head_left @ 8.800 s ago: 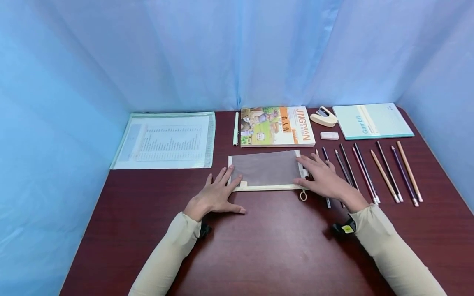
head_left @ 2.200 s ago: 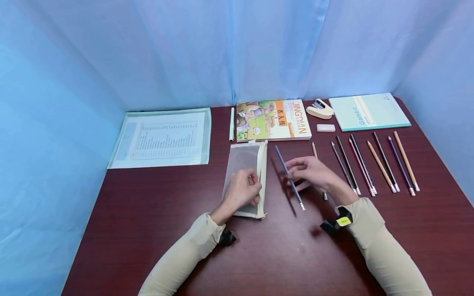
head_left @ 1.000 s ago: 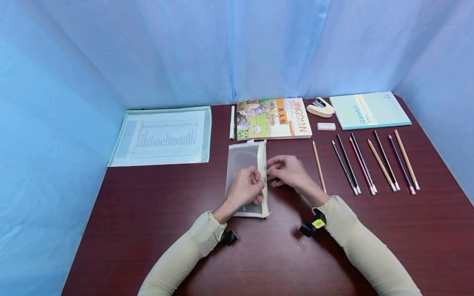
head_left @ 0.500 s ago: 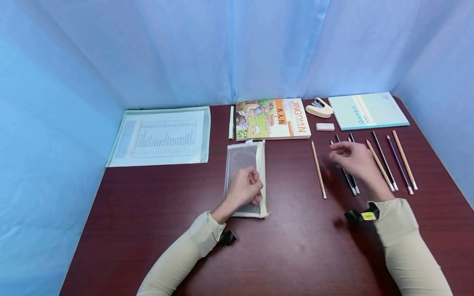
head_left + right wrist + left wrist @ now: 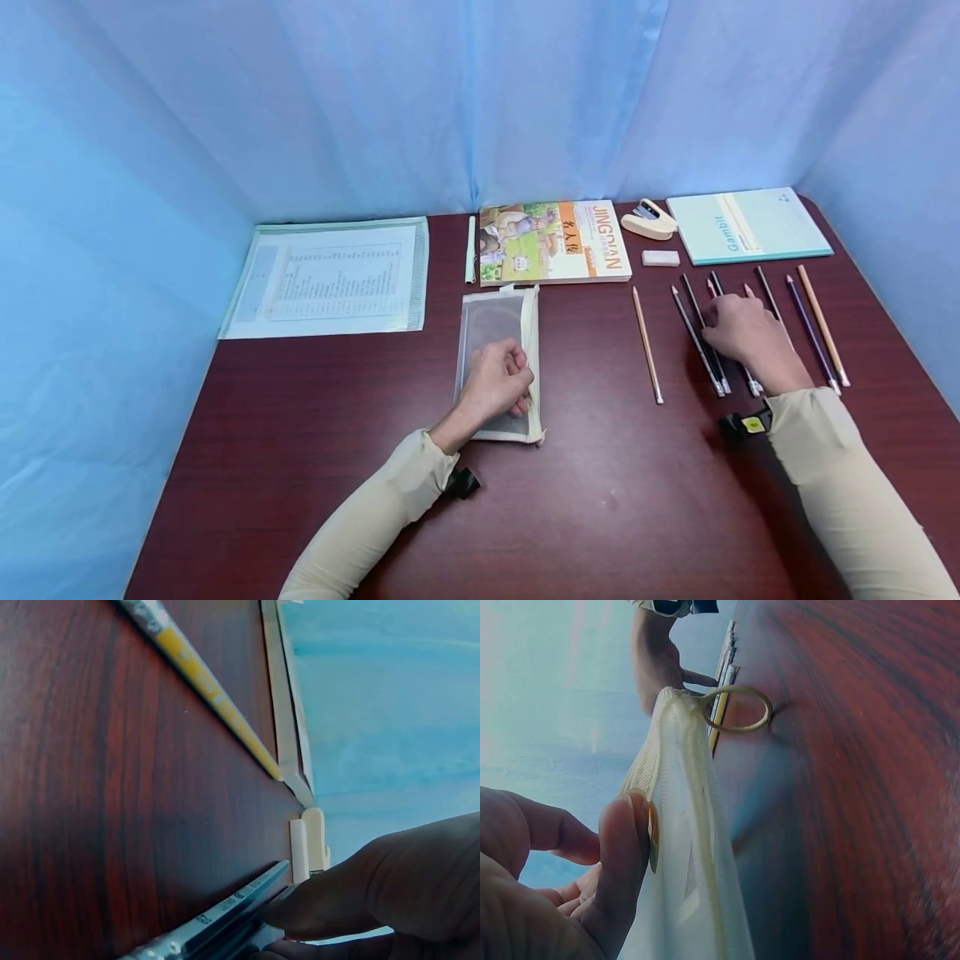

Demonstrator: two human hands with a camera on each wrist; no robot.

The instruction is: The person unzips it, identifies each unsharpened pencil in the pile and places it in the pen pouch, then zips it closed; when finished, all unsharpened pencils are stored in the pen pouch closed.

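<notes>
My left hand [image 5: 498,379] pinches the zip edge of a sheer, cream-trimmed pencil pouch [image 5: 487,315], which stands apart from its other edge. In the left wrist view, the thumb presses the pouch [image 5: 682,900], and a ring pull [image 5: 768,712] hangs from its far corner. My right hand [image 5: 750,333] reaches down among the pencils on the right, partly covering several. In the right wrist view, its thumb [image 5: 330,904] is beside dark pencils [image 5: 225,915]; whether it grips one is hidden. A natural-wood pencil [image 5: 647,346] lies alone between pouch and hands.
Along the back lie a mesh document folder [image 5: 330,279], a pale pen [image 5: 470,250], a picture-covered book [image 5: 555,242], an eraser [image 5: 661,258], a cream stapler [image 5: 649,221] and a notebook [image 5: 750,225]. More pencils, one purple [image 5: 810,329], lie at the right.
The pouch was turned upright and its zip opened. My right hand carried a blue-grey pencil to the pouch, came away without it, then moved right to the pencils. The left hand stays put.
</notes>
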